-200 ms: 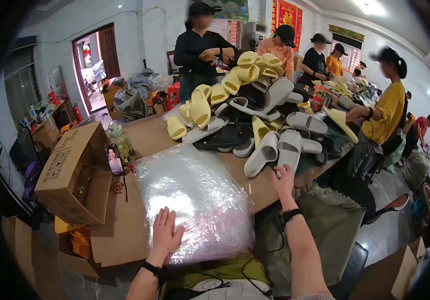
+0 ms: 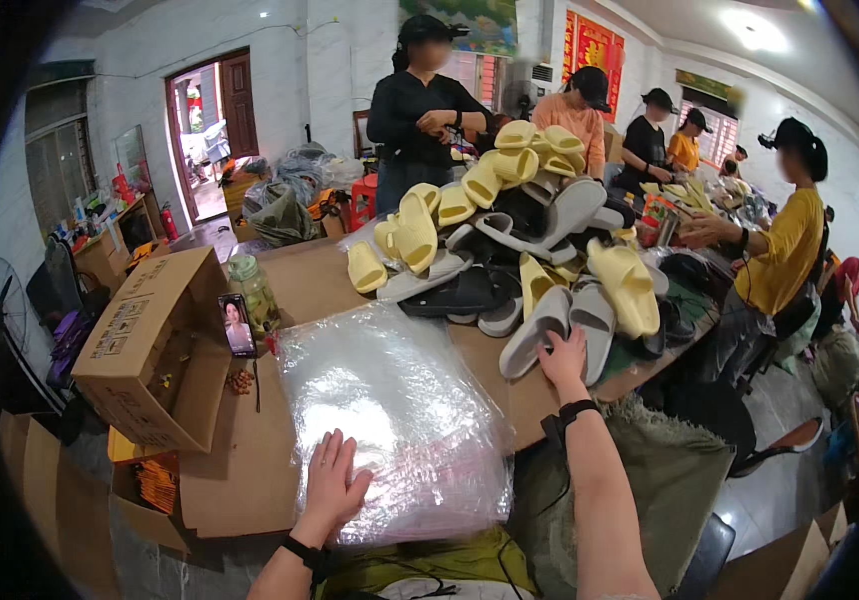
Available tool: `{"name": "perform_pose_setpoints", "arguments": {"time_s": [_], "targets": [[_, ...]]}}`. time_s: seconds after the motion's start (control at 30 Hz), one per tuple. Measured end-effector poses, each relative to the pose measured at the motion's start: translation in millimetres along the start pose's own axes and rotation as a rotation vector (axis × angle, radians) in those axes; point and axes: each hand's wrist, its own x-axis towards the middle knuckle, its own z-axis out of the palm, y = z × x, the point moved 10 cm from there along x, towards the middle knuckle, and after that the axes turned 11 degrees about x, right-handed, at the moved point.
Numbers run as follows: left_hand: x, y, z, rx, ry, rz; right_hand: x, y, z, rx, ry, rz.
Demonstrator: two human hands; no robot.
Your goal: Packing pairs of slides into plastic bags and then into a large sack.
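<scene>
My left hand [image 2: 338,483] lies flat, fingers stretched, on a stack of clear plastic bags [image 2: 390,380] in front of me. To the right, my right hand [image 2: 563,362] has its fingers curled over the heel of a grey slide slipper [image 2: 535,335]. A second grey slipper [image 2: 593,322] lies close beside it, partly behind my fingers. Both are at the near edge of a heap of yellow, grey and black slippers. A yellow slipper [image 2: 626,288] rests against the second grey one.
An open cardboard box [image 2: 145,330] lies on its side at the left, with a propped phone [image 2: 237,325] and a jar [image 2: 253,290] beside it. A green sack [image 2: 640,480] is at the right. Several people stand around the heap, one in a yellow shirt [image 2: 795,240].
My right fingers have shifted onto the left grey slipper's heel. The person in yellow has let go of a yellow slipper, which now lies beside the grey pair. The view has tilted slightly.
</scene>
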Motion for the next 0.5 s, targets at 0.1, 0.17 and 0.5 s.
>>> {"name": "perform_pose_setpoints", "arguments": {"time_s": [0.1,0.17,0.5], "targets": [[-2,1,-1,-0.016,-0.043,-0.023,21,18,13,-0.044,-0.096,0.142],[-1,3,-3,-0.004,-0.025,-0.032,29,24,16,0.047,-0.102,0.113],[-5,-3,-10,0.013,0.028,-0.029,-31,-111,-22,0.453,-0.086,-0.098]]}}
